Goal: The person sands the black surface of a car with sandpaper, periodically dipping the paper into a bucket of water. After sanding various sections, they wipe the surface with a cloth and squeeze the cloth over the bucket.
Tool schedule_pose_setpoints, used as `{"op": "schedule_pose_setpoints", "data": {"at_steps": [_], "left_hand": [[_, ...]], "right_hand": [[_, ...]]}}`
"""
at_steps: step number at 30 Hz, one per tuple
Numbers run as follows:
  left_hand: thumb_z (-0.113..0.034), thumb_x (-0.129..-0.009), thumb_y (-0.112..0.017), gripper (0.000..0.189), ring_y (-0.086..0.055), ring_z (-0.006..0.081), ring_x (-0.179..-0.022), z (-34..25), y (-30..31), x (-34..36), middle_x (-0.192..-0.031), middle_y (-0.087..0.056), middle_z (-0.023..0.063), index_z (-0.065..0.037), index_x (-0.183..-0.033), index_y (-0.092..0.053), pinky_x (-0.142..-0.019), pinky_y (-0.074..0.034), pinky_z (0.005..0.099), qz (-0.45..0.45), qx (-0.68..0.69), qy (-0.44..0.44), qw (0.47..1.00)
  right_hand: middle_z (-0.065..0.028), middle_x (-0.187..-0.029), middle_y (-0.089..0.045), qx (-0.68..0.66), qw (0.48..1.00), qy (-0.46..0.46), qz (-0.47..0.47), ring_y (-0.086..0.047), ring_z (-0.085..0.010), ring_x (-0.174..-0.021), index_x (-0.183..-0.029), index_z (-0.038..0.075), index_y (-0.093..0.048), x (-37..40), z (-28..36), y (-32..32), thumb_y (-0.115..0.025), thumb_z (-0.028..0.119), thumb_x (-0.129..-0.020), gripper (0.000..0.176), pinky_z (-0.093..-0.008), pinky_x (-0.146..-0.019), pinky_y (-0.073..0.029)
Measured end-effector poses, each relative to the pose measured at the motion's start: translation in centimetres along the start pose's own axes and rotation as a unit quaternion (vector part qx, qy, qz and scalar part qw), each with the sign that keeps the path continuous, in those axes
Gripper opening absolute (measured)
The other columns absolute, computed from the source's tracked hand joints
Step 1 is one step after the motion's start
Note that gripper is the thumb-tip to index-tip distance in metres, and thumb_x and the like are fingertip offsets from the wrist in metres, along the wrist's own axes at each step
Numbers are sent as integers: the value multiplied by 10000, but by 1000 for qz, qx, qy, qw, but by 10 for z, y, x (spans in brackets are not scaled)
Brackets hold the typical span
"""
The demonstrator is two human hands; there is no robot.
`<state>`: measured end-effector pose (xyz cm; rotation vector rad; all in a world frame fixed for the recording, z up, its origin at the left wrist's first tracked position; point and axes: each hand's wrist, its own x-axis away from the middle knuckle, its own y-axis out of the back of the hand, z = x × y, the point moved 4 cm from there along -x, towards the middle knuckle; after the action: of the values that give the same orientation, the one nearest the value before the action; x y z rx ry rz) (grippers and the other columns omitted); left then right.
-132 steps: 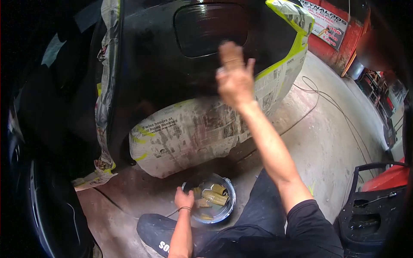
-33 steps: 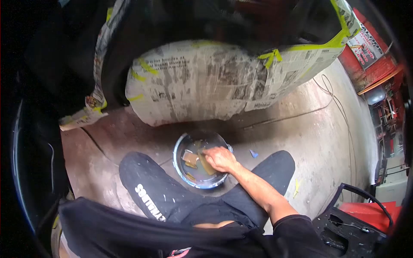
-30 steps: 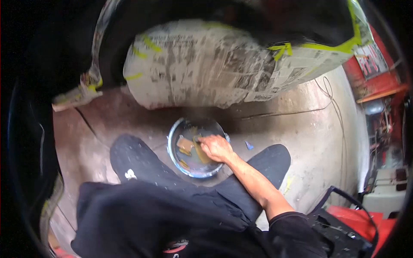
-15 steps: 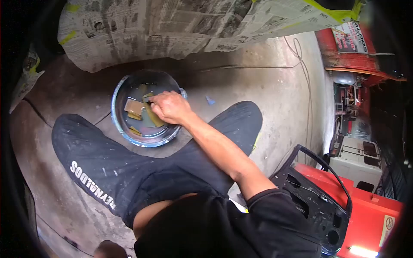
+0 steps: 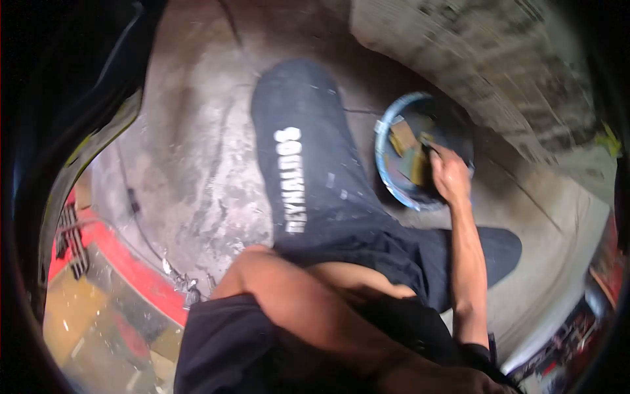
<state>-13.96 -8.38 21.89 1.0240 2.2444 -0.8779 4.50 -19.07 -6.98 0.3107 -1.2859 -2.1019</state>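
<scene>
Inside a round basin with a blue, paint-marked rim, my right hand reaches down with its fingers drawn together. They are at the yellowish-green pieces; what they pinch is too blurred to make out. A tan block lies beside them in the basin. My left arm is bent across my body, and my left hand is dim at the bottom edge, its fingers not distinguishable.
Newspaper-like covering hangs over the upper right, close to the basin. My dark-trousered legs spread on the stained floor. At lower left stands a red-edged surface. A cable runs along the floor.
The view has swung left, so the basin now appears farther right. My right hand is still in the basin. My left arm has come into view, bent across my body.
</scene>
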Motion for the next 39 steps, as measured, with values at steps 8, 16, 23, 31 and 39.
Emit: {"op": "schedule_pose_setpoints", "data": {"at_steps": [8, 16, 23, 31, 39], "left_hand": [[-329, -1128, -581, 439, -709, 404, -1046, -19, -2, 0, -1208, -752, 220, 30, -1344, -709, -895, -532, 525, 57, -7, -69, 996], [-366, -1139, -568, 463, -710, 428, -1019, -95, 18, 60, -1187, -755, 229, 24, -1339, -715, -864, -533, 549, 150, 106, -72, 980], [-168, -1030, -683, 240, -758, 312, -1097, -120, 118, 133, -1148, -798, 159, -34, -1197, -791, -977, -589, 418, -186, -477, 378, 771], [-490, -1102, -626, 827, -427, 314, -1560, 89, 235, 151, -1672, -446, 269, 30, -1671, -325, -1273, -341, 382, -414, -307, 387, 765], [-476, -1021, -695, 662, -561, 325, -1395, 132, 248, 70, -1566, -563, 156, -142, -1563, -514, -1204, -425, 551, -466, 293, 215, 807]], "right_hand": [[-243, -1245, -748, -19, 997, 10, -70, -695, -422, -1175, -1311, -12, -722, 3, 5, 14, -569, 179, -1064, 348, -481, -1049, -538], [-232, -1358, -711, 19, 995, 21, -95, -662, -430, -1258, -1400, -8, -661, 1, 18, -2, -544, 206, -1083, 400, -489, -1116, -508], [-277, -1637, -482, 73, 971, -112, 200, -449, -450, -1526, -1625, 29, -463, -15, -9, -88, -432, 434, -1116, 651, -507, -1255, -380], [-94, -1264, -745, -506, 810, -298, -11, -679, -206, -1143, -1305, 18, -728, -8, 43, 66, -426, 559, -1153, 637, -396, -988, -561], [-186, -1483, -667, -526, 809, -251, -79, -622, -303, -1392, -1554, 13, -579, 11, 90, 137, -144, 843, -1052, 1062, -469, -1222, -424]]}}
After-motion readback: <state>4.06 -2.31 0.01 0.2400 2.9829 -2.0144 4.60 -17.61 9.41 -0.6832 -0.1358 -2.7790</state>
